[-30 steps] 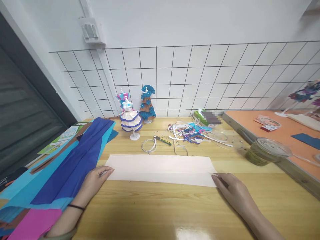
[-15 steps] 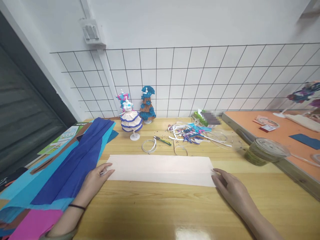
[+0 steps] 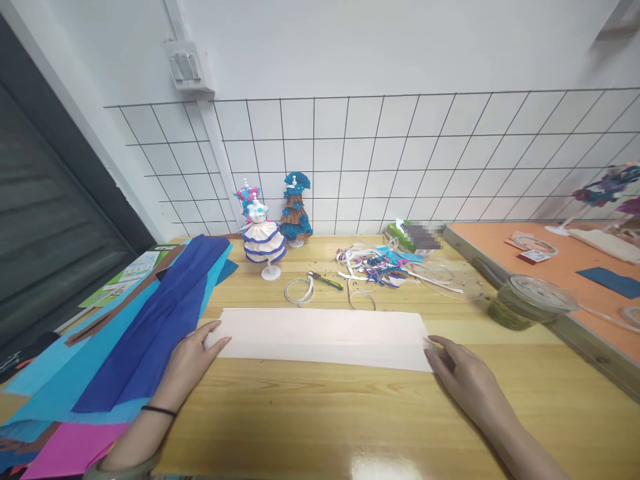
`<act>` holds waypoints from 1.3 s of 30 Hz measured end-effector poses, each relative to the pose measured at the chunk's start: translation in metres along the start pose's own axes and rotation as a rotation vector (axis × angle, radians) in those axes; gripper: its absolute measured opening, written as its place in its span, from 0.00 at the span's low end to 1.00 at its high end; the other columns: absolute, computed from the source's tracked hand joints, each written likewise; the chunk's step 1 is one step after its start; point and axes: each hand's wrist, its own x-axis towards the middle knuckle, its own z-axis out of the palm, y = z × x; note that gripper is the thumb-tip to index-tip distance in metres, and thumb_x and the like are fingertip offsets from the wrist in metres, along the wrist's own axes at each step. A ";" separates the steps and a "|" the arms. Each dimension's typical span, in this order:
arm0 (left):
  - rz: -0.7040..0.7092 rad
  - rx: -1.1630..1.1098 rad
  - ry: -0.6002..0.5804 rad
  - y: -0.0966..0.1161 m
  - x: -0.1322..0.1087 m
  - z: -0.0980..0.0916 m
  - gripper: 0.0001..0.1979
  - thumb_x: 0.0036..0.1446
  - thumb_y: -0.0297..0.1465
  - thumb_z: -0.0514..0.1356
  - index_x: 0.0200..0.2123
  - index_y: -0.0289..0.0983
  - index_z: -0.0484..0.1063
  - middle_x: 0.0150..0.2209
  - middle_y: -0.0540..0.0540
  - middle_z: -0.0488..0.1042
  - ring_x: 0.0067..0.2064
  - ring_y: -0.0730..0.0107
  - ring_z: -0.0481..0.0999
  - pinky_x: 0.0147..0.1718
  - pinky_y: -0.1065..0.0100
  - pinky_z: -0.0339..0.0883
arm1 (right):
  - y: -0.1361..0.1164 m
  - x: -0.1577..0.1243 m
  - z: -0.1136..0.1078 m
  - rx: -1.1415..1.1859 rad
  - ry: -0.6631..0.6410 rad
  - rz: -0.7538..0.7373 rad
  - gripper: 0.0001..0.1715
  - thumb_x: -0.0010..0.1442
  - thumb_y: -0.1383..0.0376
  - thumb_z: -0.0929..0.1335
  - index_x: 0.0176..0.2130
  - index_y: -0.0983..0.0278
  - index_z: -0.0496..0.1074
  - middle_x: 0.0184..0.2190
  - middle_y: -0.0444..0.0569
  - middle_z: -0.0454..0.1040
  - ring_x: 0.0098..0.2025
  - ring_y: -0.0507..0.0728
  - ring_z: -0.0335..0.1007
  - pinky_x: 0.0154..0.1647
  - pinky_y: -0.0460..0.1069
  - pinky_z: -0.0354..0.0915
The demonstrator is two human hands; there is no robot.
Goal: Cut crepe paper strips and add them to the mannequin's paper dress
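Note:
A long folded white paper sheet [image 3: 323, 335] lies flat across the middle of the wooden table [image 3: 320, 420]. My left hand [image 3: 190, 359] is at the sheet's left end, thumb and fingers pinched over the edge. A black band sits on that wrist. At the right end, my right hand [image 3: 463, 377] has its bent fingertips closed on the sheet's edge near the front corner.
Blue, cyan, brown and pink crepe sheets [image 3: 135, 340] are stacked at the left. Two small paper-dress mannequins [image 3: 264, 237] stand at the back by a wire grid. A pen [image 3: 325, 281], tape loops and ribbon scraps [image 3: 383, 267] lie behind the sheet. A lidded drink cup [image 3: 530, 303] sits right, beside an orange board [image 3: 565, 267].
My right hand has slid slightly from the sheet's near corner up along its right end. My left hand has closed a little further over the left end. The sheet stays put.

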 end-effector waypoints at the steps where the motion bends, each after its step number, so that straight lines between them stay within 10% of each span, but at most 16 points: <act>1: 0.001 0.002 0.003 0.000 0.000 0.000 0.25 0.50 0.45 0.55 0.47 0.37 0.70 0.46 0.44 0.75 0.46 0.59 0.74 0.43 0.66 0.66 | 0.000 0.000 0.000 0.000 0.001 -0.004 0.20 0.60 0.54 0.59 0.45 0.64 0.67 0.41 0.54 0.76 0.41 0.62 0.72 0.41 0.55 0.66; 39: 0.074 0.139 0.010 -0.003 -0.005 -0.003 0.24 0.57 0.42 0.48 0.50 0.34 0.68 0.43 0.40 0.76 0.46 0.56 0.73 0.43 0.63 0.65 | -0.002 -0.001 -0.001 -0.111 0.062 -0.107 0.21 0.61 0.57 0.58 0.46 0.67 0.67 0.29 0.54 0.75 0.34 0.62 0.71 0.38 0.56 0.65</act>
